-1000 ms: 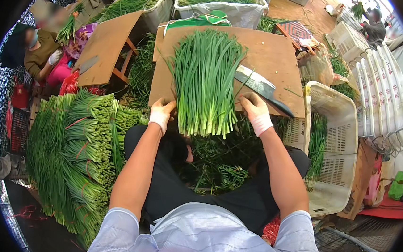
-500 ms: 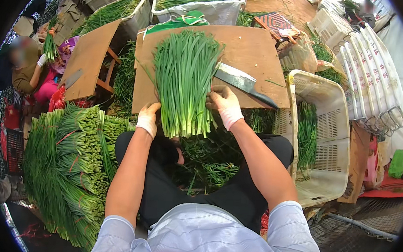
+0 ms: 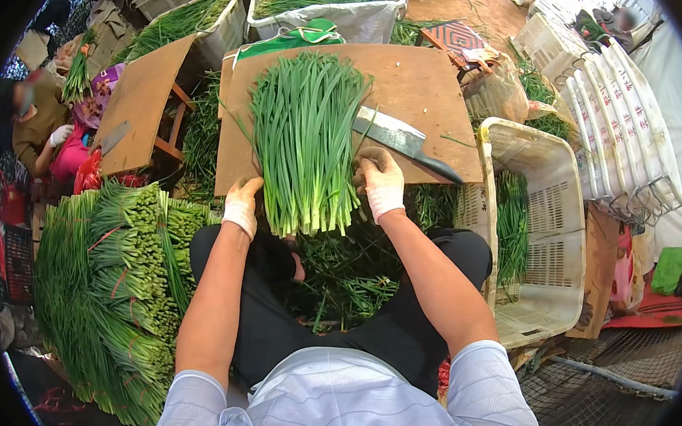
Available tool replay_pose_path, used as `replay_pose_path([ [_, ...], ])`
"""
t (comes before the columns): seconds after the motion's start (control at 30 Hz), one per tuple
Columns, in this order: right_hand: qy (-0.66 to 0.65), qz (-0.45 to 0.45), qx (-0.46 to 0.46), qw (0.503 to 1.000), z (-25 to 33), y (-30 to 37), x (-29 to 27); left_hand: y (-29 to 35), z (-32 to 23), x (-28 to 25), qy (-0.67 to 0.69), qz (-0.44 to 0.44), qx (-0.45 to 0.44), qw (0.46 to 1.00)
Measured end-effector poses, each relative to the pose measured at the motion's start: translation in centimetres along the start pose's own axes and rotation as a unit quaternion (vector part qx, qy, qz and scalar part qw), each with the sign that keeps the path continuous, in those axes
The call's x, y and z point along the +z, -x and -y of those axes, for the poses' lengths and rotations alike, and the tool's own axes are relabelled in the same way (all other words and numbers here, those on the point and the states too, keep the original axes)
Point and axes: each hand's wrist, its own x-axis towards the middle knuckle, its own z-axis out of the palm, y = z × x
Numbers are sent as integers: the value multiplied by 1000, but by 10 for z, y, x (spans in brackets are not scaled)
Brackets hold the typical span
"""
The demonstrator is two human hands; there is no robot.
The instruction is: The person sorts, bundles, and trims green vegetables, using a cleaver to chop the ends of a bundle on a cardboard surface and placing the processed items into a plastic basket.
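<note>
A thick, broad bunch of long, flat-leaved green chives (image 3: 307, 138) lies on a brown, smooth-topped wooden table (image 3: 416, 79), its stalks running roughly toward the person and its butt ends hanging past the near edge. The leaves are deep, glossy green and densely layered, with thin tips fanning unevenly at the far end; lower down they lighten through fresh green to pale, almost whitish stem ends, which form a ragged line. (A few stray blades poke out from the left side.) The person's left hand (image 3: 241, 205), white-covered at the wrist, is at the bunch's lower left edge, while the right hand (image 3: 377, 185), also white-covered at the wrist, is at its right edge with the fingers bent inward. One cannot tell whether either grip is pressed together on the stalks or merely beside them. Just right of the leaves, a broad-bladed steel cleaver with a black handle (image 3: 399, 140) lies aslant on the table. To the person's left rises a large heap of green bundles tied with red bands (image 3: 110, 291); to the right stands an off-white, slotted plastic crate (image 3: 547, 297) with more greens inside.
</note>
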Motion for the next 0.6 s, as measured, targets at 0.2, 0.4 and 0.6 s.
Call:
replay_pose_path([
  [0.2,-48,-7,11,999,-7,-10,0,-7,7,-7,22,2,6,1000],
  [0.4,44,7,5,999,-16,-9,-10,3,3,-2,-1,41,47,998],
  [0.6,401,-70,-199,892,26,50,22,-12,14,-3,13,-29,50,998],
])
